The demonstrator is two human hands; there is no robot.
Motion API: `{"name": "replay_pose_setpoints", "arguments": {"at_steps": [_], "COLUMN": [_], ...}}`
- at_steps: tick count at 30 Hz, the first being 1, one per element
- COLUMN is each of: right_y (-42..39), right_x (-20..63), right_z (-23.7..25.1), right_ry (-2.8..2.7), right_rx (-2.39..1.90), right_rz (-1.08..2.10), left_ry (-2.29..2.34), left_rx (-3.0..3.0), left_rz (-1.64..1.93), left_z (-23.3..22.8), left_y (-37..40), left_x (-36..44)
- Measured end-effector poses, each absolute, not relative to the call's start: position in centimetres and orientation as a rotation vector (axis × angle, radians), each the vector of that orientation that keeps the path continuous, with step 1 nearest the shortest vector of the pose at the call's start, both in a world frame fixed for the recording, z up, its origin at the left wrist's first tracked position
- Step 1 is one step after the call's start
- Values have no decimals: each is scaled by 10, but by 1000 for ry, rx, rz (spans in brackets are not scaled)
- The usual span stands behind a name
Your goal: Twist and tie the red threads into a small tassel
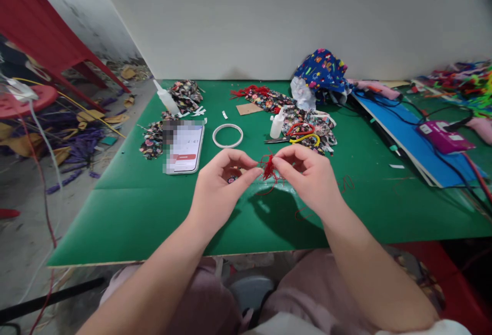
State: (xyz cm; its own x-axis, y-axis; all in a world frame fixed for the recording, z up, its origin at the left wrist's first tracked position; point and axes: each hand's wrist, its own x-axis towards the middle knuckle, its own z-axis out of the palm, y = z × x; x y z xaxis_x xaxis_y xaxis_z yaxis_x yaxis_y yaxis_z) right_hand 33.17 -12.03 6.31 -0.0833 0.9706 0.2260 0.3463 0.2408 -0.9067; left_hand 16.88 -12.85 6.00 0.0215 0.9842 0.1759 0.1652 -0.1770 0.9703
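Presently we pinch a small red thread tassel [268, 167] between both hands, above the green surface [154, 207]: left hand [221, 184] and right hand [307, 173] fingers closed on it. Keep grip light, thread taut, near the white ring [227, 135].

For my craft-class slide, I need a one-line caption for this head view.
Left hand and right hand pinch a small red thread tassel above a cluttered green table.
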Motion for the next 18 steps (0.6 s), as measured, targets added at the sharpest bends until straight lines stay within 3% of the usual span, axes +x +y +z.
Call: {"name": "replay_pose_setpoints", "arguments": {"at_steps": [12, 18], "right_y": [-124, -137], "right_x": [354, 352], "right_z": [73, 82], "right_ry": [-1355, -1641], "right_rx": [-681, -723], "right_rz": [1304, 1213], "left_ry": [868, 928], "left_rx": [1094, 1242], "left_rz": [1214, 1245], "left_z": [62, 60], "left_y": [-129, -132], "left_x": [169, 169]}}
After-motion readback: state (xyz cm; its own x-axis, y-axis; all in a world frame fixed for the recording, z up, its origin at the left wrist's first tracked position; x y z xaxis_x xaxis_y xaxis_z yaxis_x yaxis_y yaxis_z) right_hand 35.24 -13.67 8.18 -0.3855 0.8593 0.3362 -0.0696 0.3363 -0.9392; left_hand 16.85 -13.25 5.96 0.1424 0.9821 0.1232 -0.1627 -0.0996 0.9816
